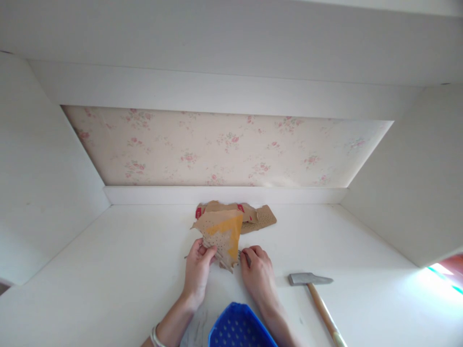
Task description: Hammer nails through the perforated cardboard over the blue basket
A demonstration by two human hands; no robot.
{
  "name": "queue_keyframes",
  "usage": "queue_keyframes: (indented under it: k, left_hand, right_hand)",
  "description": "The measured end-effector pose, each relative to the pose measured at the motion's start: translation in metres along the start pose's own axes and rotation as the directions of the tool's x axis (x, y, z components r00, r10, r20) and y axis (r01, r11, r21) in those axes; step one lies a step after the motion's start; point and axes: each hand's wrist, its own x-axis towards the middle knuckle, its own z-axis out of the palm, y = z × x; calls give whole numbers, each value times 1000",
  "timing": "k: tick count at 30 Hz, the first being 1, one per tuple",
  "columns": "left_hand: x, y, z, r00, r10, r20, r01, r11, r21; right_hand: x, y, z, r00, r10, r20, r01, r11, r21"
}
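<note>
My left hand [198, 262] pinches the lower left edge of a torn piece of brown paper [221, 232], which is dotted with small holes and has a jagged yellow patch. Just left of that hand, the tip of a thin dark thing pokes out. My right hand [256, 266] is curled close to the paper's lower right corner. By its fingertips, a small grey thing with what look like thin prongs shows, mostly hidden. Behind the held piece lie more crumpled, perforated brown paper scraps [265, 219] with red marks.
A hammer [311, 279] with a wooden handle lies to the right on the white surface [119, 270]. Between my forearms stands a blue perforated basket [235, 311]. White side panels, a shelf overhead and a floral back wall [231, 149] enclose the space.
</note>
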Motion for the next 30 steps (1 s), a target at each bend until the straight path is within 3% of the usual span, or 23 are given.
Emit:
queue_keyframes:
  k: [6, 12, 16, 20, 24, 30]
  left_hand:
    - [-2, 0, 0, 997, -42, 58, 46, 996, -70]
    - [-2, 3, 2, 986, -92, 141, 108, 987, -116]
    - [-3, 4, 5, 984, -123, 130, 139, 982, -127]
    - [-10, 9, 9, 948, -175, 266, 205, 975, -88]
    - [-15, 11, 12, 891, -243, 383, 249, 968, 37]
    - [-16, 8, 12, 888, -221, 404, 203, 975, 86]
  right_hand:
    - [-1, -1, -1, 1000, 23, -1, -23, 994, 110]
    - [1, 1, -2, 994, 105, -38, -84, 926, 369]
    - [1, -3, -8, 978, 204, -53, -127, 774, 621]
    - [-3, -13, -9, 972, 228, 64, -183, 555, 811]
    - [-3, -16, -4, 949, 242, 200, -282, 376, 883]
    - [-1, -11, -2, 922, 252, 295, -347, 197, 917]
